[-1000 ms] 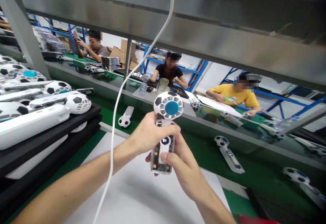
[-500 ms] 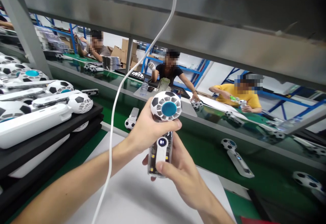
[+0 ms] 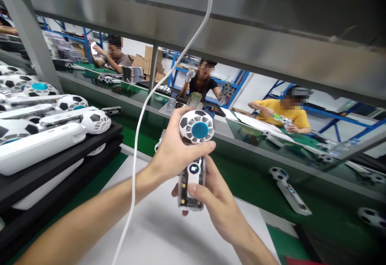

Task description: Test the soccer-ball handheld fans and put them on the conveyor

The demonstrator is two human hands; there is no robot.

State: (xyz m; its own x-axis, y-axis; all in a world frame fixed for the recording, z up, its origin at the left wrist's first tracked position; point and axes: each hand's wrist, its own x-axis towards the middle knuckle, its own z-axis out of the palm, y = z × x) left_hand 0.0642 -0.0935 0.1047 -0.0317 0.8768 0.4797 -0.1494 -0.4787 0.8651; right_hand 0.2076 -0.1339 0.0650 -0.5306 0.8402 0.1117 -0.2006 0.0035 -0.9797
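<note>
A handheld fan [image 3: 196,126] with a football-patterned head and a blue centre is held upright in front of me. Its see-through handle shows a circuit board, and the round display [image 3: 194,169] is lit with digits and a green dot. My left hand [image 3: 176,146] is closed around the neck just under the head, thumb across the front. Lower down, my right hand [image 3: 215,200] grips the handle, its thumb on the white strip below the display. The fingers behind the handle are mostly hidden.
Black trays [image 3: 99,152] piled with similar fans stand at left. A white cable [image 3: 137,136] hangs before me. Beneath my hands lies a white sheet [image 3: 169,241]. Beyond, a green conveyor belt [image 3: 244,176] carries fans [image 3: 289,192]. Several co-workers sit opposite.
The display has gone from "01" to other digits with a green dot. Fans on the belt have shifted right. A co-worker opposite has lifted a fan. My grip stays the same.
</note>
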